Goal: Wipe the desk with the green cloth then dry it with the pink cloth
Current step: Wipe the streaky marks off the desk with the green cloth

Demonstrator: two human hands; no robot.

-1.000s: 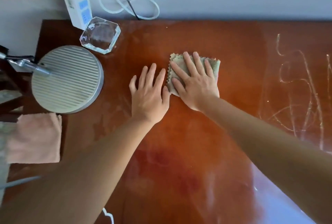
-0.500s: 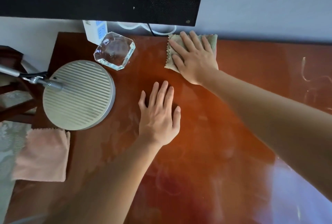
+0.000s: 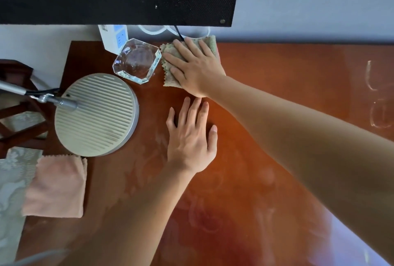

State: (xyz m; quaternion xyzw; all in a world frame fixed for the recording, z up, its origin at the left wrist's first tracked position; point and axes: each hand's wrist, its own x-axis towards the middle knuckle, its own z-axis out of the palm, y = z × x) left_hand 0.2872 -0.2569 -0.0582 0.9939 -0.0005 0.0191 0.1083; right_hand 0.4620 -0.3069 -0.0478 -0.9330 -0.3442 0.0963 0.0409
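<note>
The bench (image 3: 266, 137), a glossy red-brown top, carries smears at its right side. A round ribbed lamp head (image 3: 94, 114) stands over the left end. The pink cloth (image 3: 56, 186) lies folded at the left edge, untouched. The left hand (image 3: 189, 137) rests flat, fingers straight, bracing on the bench. The right hand (image 3: 193, 67) presses flat on the green cloth (image 3: 168, 72) at the rear edge, just beside the glass dish (image 3: 137, 60). Step in hand: wet wiping. The next stroke calls for clearing the dish, then covering the right-side smears.

glass dish (image 3: 136, 60) and lamp base (image 3: 96, 114) block left, desk (image 3: 287, 86) open right
</note>
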